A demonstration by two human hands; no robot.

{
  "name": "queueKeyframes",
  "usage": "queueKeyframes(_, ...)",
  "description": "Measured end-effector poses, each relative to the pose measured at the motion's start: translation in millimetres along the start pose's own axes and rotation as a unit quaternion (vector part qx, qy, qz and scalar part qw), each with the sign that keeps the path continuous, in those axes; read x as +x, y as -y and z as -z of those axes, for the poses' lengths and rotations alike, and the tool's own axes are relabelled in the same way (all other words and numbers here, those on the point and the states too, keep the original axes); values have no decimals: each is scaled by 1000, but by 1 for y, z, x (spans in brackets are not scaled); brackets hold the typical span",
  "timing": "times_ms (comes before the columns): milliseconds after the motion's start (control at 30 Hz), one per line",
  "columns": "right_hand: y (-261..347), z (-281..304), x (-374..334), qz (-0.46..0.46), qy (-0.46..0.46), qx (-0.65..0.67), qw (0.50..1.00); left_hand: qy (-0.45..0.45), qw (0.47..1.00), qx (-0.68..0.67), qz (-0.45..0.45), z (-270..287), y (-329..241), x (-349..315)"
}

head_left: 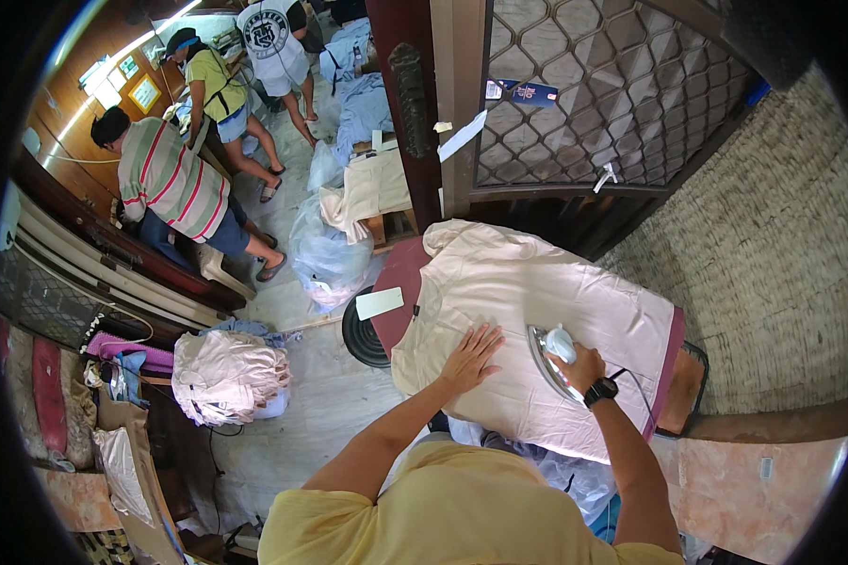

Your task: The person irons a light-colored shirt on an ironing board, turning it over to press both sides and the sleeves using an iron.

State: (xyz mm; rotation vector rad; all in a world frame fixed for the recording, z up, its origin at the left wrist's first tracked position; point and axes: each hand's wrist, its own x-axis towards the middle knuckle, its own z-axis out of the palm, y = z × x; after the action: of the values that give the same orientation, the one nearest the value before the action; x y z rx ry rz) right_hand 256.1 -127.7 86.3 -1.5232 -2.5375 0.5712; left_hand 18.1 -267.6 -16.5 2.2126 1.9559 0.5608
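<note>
A pale pink T-shirt lies spread over a dark red ironing board, its neck end toward the left. My left hand rests flat on the shirt with the fingers spread. My right hand is wrapped round the handle of a clothes iron, whose soleplate sits on the shirt's lower middle. Its cord runs off to the right, past the dark watch on my wrist. A pale card lies on the board beside the shirt's neck.
A stack of folded pale garments stands at the left. Beyond the board are a clear plastic bag of clothes and a metal mesh door. Three people work at the far left, one in a striped shirt. A brown block supports the board's right end.
</note>
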Motion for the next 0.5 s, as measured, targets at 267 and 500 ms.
queueKeyframes(267,-24,8,-9,22,-31,55,998,-63,995,-65,-28,15,-24,38)
queueKeyframes(500,-9,23,-13,-66,92,22,993,-69,994,-76,-21,-41,-34,38)
